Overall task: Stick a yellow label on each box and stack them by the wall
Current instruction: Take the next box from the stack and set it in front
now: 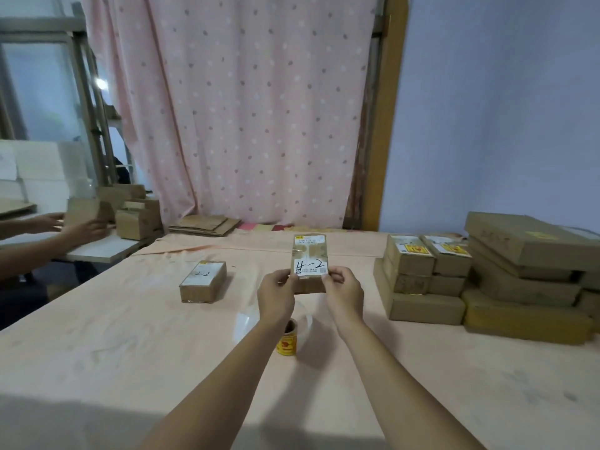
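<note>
Head view: the box marked 4-2 [310, 264] is held tilted up over the table [130, 336], its near end pinched by the left hand [276, 295] and the right hand [344, 293]. Labelling is judged to be the step in hand, so a sticker must be peeled from the roll [286, 341] below. The stack [422, 280] by the wall is cut off at the right, and the printed text cannot be read.

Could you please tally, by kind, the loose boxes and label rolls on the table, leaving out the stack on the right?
Loose boxes: 2, the box marked 4-2 gripped by the left hand and right hand, and the box marked 2-2 to their left.
Label rolls: 1, the label roll between the forearms.
Total: 3.
</note>
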Motion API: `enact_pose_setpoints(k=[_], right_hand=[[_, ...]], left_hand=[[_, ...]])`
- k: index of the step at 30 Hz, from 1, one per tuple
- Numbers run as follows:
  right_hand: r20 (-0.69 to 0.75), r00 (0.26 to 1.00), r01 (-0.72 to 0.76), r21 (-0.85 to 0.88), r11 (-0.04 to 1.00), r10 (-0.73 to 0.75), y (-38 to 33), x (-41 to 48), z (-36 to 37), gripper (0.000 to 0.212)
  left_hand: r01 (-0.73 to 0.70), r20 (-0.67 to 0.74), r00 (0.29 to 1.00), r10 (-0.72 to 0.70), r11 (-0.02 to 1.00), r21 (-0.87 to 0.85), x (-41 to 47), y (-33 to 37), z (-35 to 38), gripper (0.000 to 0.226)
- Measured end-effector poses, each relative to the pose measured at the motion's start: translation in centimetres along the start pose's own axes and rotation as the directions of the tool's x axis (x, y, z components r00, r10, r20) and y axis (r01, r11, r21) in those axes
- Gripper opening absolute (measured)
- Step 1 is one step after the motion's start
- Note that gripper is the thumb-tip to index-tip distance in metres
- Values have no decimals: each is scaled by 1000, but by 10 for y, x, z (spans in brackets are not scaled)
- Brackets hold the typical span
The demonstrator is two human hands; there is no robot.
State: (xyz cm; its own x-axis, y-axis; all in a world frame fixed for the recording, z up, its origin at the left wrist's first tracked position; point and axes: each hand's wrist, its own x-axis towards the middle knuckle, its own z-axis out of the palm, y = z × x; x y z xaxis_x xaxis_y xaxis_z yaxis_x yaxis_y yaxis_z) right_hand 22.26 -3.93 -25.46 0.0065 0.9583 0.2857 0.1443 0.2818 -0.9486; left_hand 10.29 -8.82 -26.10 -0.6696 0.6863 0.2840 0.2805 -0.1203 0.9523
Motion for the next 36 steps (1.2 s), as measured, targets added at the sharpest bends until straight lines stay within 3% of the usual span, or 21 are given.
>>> enact_pose_setpoints(k=[6, 14, 20, 28, 36], right_hand=[[-80, 996, -35, 11, 999, 36, 29, -11, -45, 12], [-123, 990, -76, -17, 997, 73, 59, -24, -80, 9], [-142, 981, -145, -62, 987, 135, 93, -40, -84, 9], [-160, 983, -106, -105, 989, 89, 107, -38, -80, 16], [-197, 976, -109, -86, 990, 91, 108, -35, -77, 11]], left_hand=[[54, 74, 996, -53, 999, -6, -34, -2, 38, 20], [16, 124, 992, -25, 997, 71, -71, -15, 62, 20], [-4, 124, 992, -13, 990, 139, -92, -34, 70, 19], [5, 161, 986, -37, 981, 193, -94, -55, 76, 25], [-106, 189, 981, 54, 954, 281, -90, -40, 49, 24]])
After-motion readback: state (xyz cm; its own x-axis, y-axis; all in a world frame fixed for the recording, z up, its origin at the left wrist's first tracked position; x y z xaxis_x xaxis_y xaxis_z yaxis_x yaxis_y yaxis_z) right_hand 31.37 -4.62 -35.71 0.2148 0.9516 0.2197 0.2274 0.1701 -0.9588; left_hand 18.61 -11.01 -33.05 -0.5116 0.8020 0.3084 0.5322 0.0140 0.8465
